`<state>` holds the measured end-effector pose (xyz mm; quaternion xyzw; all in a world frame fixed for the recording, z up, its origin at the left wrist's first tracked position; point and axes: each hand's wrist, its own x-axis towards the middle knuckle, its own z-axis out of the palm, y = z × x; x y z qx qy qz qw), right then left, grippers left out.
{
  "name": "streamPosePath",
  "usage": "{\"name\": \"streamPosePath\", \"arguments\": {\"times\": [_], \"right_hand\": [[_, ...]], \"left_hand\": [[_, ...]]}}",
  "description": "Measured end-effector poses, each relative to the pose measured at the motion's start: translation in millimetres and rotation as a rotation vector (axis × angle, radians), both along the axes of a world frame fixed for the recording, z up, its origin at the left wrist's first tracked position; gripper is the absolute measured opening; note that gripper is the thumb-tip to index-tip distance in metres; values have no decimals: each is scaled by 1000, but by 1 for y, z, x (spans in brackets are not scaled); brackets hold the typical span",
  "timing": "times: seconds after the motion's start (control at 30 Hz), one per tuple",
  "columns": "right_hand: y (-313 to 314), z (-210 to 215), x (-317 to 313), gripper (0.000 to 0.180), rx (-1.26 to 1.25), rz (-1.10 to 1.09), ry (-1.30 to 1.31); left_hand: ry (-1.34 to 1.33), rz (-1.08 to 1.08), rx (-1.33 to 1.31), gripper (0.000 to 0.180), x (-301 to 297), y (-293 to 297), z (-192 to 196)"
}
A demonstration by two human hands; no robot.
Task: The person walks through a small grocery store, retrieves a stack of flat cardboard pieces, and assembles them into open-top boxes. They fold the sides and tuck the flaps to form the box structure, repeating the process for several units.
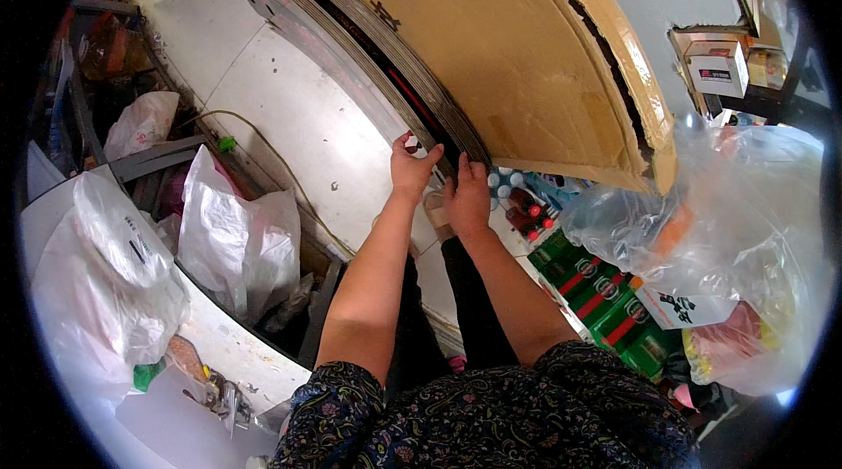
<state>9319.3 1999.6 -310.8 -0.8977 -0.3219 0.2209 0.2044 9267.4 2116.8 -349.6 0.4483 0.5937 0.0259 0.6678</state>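
Both hands up at the lower end of the stack of flattened cartons (368,39), leaning tilted over the white tiled floor (281,101). Left hand (410,166) at the edge of the stack, fingers curled and thumb raised, pinching a thin sheet at its lower corner. Right hand (469,197) just beside, right of the left hand, fingers bent over the same edge and pressing on it. Big brown cardboard sheet (517,57) right behind the stack. Small bottles with red caps (531,206) just right of the stack's lower end. Green boxes (605,294) lower, right of the stack. Clear plastic bag (737,241) farther right. White plastic bags (237,241) well left of the stack.
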Motion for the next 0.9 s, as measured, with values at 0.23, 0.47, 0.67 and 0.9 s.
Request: {"name": "streamPosePath", "arguments": {"times": [0.23,0.47,0.67,0.9], "right_hand": [[-2,-2,-3,58,-28,56,-76],[-4,-2,-4,53,42,23,-80],[1,1,-11,47,161,-47,-34],[9,2,-20,58,-142,-54,173]], "left_hand": [[-1,20,4,82,3,1,5],[-7,31,3,80,7,-2,1],[-52,71,41,81,-1,-4,-12],[-79,21,-91,86,-23,5,3]]}}
